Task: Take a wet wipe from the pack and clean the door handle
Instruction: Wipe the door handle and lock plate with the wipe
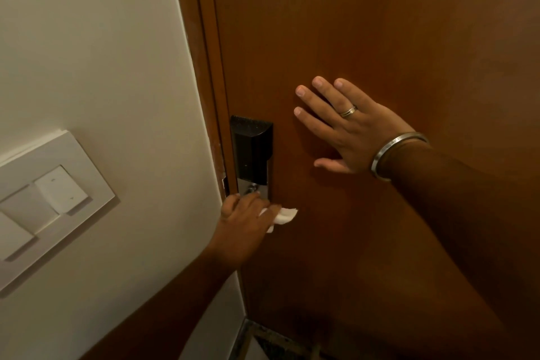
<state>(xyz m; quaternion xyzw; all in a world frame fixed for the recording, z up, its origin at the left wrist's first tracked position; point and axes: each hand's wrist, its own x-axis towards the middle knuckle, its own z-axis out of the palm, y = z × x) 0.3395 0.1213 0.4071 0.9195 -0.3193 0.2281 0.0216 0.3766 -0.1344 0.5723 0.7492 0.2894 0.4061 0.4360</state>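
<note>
A brown wooden door point(365, 38) fills the right of the view. Near its left edge sits a dark lock plate point(252, 149) with a silver lower part and a small knob point(250, 189). My left hand point(245, 228) is closed around a white wet wipe point(282, 216) just below that plate, covering the spot where the handle sits; the handle itself is hidden under the hand. My right hand point(344, 128) lies flat on the door with fingers spread, to the right of the lock plate. It holds nothing. The wipe pack is not in view.
A cream wall point(102, 38) stands to the left of the brown door frame point(204, 52). A white switch panel point(49, 196) is mounted on that wall at the left edge. A strip of floor point(263, 342) shows at the bottom.
</note>
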